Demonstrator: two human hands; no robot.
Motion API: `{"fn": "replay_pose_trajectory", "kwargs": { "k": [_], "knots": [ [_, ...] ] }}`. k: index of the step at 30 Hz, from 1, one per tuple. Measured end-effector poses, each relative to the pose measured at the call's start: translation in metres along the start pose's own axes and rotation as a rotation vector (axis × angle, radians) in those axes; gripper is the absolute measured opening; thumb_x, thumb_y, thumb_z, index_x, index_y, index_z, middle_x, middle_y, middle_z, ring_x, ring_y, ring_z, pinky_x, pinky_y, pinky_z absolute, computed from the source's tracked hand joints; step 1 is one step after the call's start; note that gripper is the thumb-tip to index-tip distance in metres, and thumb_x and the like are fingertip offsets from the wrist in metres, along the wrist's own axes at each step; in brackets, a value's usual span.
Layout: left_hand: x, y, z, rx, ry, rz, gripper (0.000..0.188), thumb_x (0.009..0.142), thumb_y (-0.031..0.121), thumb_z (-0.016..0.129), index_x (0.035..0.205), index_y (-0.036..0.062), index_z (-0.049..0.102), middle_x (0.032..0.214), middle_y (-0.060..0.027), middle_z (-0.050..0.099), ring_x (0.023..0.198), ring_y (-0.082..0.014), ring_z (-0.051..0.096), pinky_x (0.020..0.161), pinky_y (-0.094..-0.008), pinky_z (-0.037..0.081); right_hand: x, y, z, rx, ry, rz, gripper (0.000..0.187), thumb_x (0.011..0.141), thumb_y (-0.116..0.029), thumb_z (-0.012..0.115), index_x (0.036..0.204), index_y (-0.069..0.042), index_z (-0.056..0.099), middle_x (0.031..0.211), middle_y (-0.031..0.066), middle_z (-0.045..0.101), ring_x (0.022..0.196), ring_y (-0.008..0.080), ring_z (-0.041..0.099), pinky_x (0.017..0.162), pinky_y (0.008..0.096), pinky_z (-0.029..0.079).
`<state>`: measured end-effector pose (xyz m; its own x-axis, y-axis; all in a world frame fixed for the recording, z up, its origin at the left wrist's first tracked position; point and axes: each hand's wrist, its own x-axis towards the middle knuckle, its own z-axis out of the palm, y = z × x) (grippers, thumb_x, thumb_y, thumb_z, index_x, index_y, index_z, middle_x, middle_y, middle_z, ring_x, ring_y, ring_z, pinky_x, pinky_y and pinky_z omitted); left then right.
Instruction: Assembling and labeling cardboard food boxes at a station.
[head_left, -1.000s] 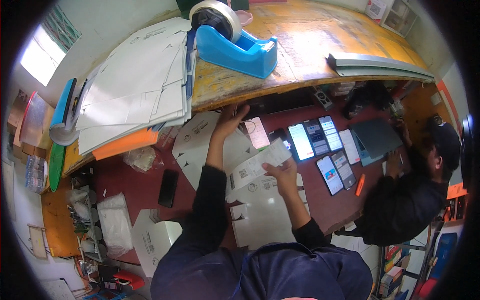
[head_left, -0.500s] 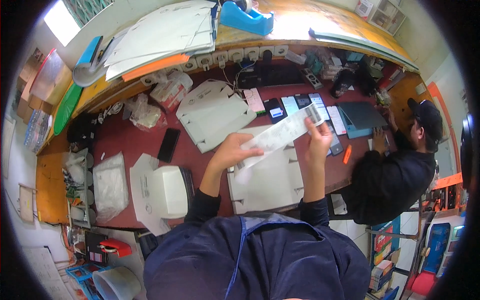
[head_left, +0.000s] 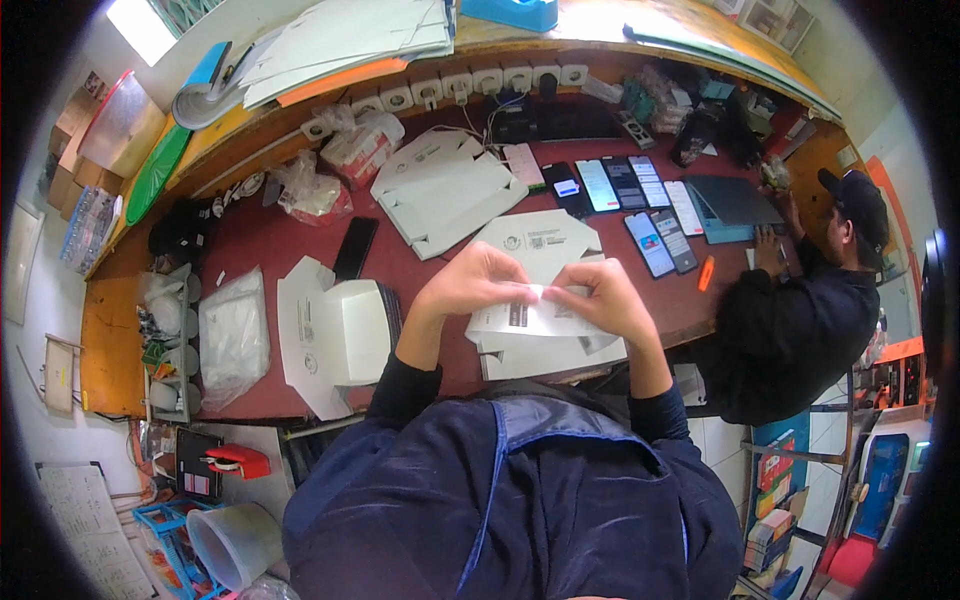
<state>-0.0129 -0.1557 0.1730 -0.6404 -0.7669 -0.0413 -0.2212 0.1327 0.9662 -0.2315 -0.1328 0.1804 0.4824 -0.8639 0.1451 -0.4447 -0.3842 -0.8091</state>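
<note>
Over the near middle of the table, a white printed paper strip point(head_left: 550, 322) hangs between my two hands. My left hand point(head_left: 472, 283) pinches its upper edge between thumb and fingers. Right beside it, my right hand point(head_left: 612, 300) pinches the same edge, so the fingertips almost meet. Under the strip lies a flat white cardboard box blank point(head_left: 545, 240) with dark print. To the left stands a part-folded white box point(head_left: 362, 325), its printed flap spread outward.
Several phones point(head_left: 598, 185) and a laptop point(head_left: 735, 205) lie at the right, where a person in black point(head_left: 810, 310) sits. Another box blank point(head_left: 450, 190), a black phone point(head_left: 356, 248) and a plastic-wrapped pack point(head_left: 235, 335) rest at the left. A shelf with sockets point(head_left: 397, 98) runs behind.
My hands have come together and lower, the right one moving left. The strip, stretched out between them before, now hangs below the pinched fingers. My view has shifted slightly.
</note>
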Motion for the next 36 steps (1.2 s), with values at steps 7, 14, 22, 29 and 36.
{"fn": "replay_pose_trajectory", "kwargs": {
  "k": [7, 14, 22, 29, 36],
  "knots": [
    [-0.004, -0.013, 0.013, -0.256, -0.009, 0.004, 0.018, 0.083, 0.015, 0.062, 0.082, -0.0017, 0.068, 0.071, -0.0012, 0.064, 0.065, -0.0052, 0.053, 0.062, -0.021, 0.043, -0.008, -0.008, 0.006, -0.088, 0.01, -0.185, 0.015, 0.079, -0.017, 0.066, 0.074, -0.004, 0.063, 0.059, 0.0126, 0.056, 0.051, 0.0239, 0.055, 0.048, 0.0308, 0.042],
    [-0.004, -0.032, 0.027, -0.532, 0.043, -0.052, 0.015, 0.083, 0.015, 0.063, 0.08, -0.0002, 0.066, 0.07, -0.0003, 0.062, 0.061, -0.0041, 0.055, 0.055, -0.0184, 0.042, -0.018, -0.002, 0.004, -0.143, 0.081, -0.318, 0.016, 0.075, -0.02, 0.068, 0.076, -0.004, 0.063, 0.064, 0.014, 0.059, 0.056, 0.0301, 0.058, 0.051, 0.034, 0.045],
    [-0.028, -0.035, -0.007, -0.357, 0.222, -0.008, 0.016, 0.083, 0.015, 0.063, 0.077, 0.0006, 0.063, 0.067, 0.0002, 0.061, 0.058, -0.0042, 0.053, 0.053, -0.0193, 0.042, -0.059, 0.042, -0.079, 0.167, -0.008, 0.117, 0.015, 0.069, -0.011, 0.075, 0.073, 0.0, 0.066, 0.063, 0.0009, 0.061, 0.058, 0.0043, 0.052, 0.052, 0.0216, 0.041],
    [-0.022, -0.044, -0.011, -0.38, 0.275, -0.016, 0.015, 0.084, 0.014, 0.063, 0.077, 0.001, 0.063, 0.067, 0.0005, 0.06, 0.058, -0.004, 0.052, 0.053, -0.0189, 0.041, -0.057, 0.065, -0.079, 0.468, 0.474, -0.029, 0.01, 0.068, -0.001, 0.075, 0.072, 0.001, 0.066, 0.068, 0.0045, 0.064, 0.06, 0.0049, 0.056, 0.053, 0.0191, 0.042],
    [-0.027, -0.079, -0.028, -0.386, 0.581, -0.02, 0.015, 0.085, 0.015, 0.061, 0.081, 0.0004, 0.063, 0.069, -0.0007, 0.061, 0.058, -0.0045, 0.054, 0.053, -0.0184, 0.041, -0.044, 0.087, -0.103, 0.406, 0.67, -0.156, 0.005, 0.073, 0.003, 0.069, 0.073, 0.001, 0.064, 0.07, 0.0033, 0.061, 0.062, 0.0066, 0.056, 0.056, 0.0197, 0.042]
  ]
}}
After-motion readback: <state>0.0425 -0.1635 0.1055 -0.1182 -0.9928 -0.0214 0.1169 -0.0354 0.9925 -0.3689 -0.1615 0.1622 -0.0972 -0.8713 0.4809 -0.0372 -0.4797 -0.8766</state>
